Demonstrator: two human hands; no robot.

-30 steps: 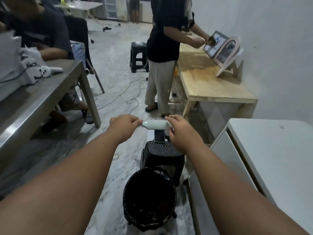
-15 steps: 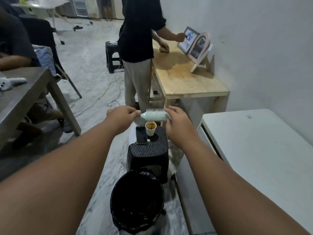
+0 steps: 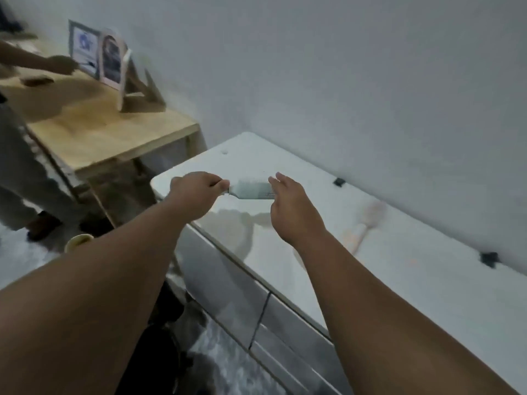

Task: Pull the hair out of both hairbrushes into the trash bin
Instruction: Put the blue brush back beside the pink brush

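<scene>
Frame blurred by motion; details soft throughout.

Far left: a second person's forearm [image 3: 34,59] reaches over a wooden table [image 3: 94,132], hand near two upright items at the wall, a framed picture [image 3: 82,47] and an arched pink-framed one [image 3: 112,62], side by side and overlapping. One small brown object [image 3: 37,80] lies on the wood (too smeared to name).

Low left, on the floor side: one paper cup [image 3: 77,241], rim pale, partly hidden behind the left forearm. Contents cannot be made out.

Centre: left hand [image 3: 196,192] closed in a fist around the handle end of a pale grey-green hairbrush [image 3: 251,190], which is held level in the air above the near-left corner of the white table [image 3: 385,260]. Its shadow falls on the tabletop just below. Whether hair sits in the bristles cannot be told.

Right hand [image 3: 288,206] is at the brush's far end, fingers loosely spread and partly extended, fingertips touching or just beside the brush head; not a firm grip as far as the blur allows.

Right: a second hairbrush, pink [image 3: 363,223], lies flat on the white table near the wall, well apart from both hands, handle pointing toward the camera.

Along the wall edge of the table: two small black clips [image 3: 338,182] (the other further right).

Count: hairbrushes two, cups one, frames two, tables two.
</scene>
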